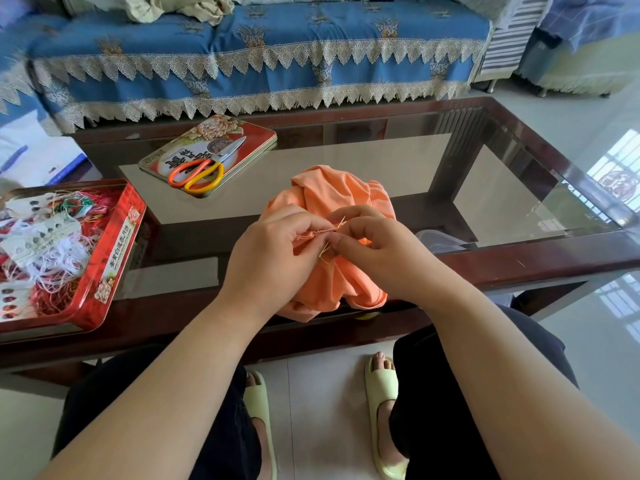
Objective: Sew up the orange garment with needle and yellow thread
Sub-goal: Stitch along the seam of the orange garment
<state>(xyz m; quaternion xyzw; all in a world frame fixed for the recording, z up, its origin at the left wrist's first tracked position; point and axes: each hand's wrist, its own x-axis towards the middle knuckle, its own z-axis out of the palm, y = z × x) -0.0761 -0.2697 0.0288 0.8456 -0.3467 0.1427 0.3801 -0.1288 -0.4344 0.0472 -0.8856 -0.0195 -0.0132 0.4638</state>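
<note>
1. Nearest to the camera, the left hand (273,258) is gripping a bunched fold of the orange garment (329,271), with its fingers curled round the cloth; I think it is holding the seam tight so that the stitch can go in straight.
2. The right hand (374,251) is meeting it from the other side, with thumb and forefinger pressed together on something very thin, most likely the needle (341,222), which is showing only as a short bright line between the two hands.
3. The yellow thread (323,252) is hanging as a small loop just under the fingertips. Where it is entering the cloth is hidden by the fingers.
4. The garment is lying in a heap on the near edge of the glass table (519,188), partly hanging over it, so it is staying close to the person's lap.
5. At the left edge an open red tin (117,244) is holding tangled threads within reach; it is cut off by the frame.
6. Farther, toward the far left corner, the scissors (204,168) are resting on a closed tin (259,133), probably for cutting the thread later.
7. Behind the table a blue covered sofa (259,57) is standing.
</note>
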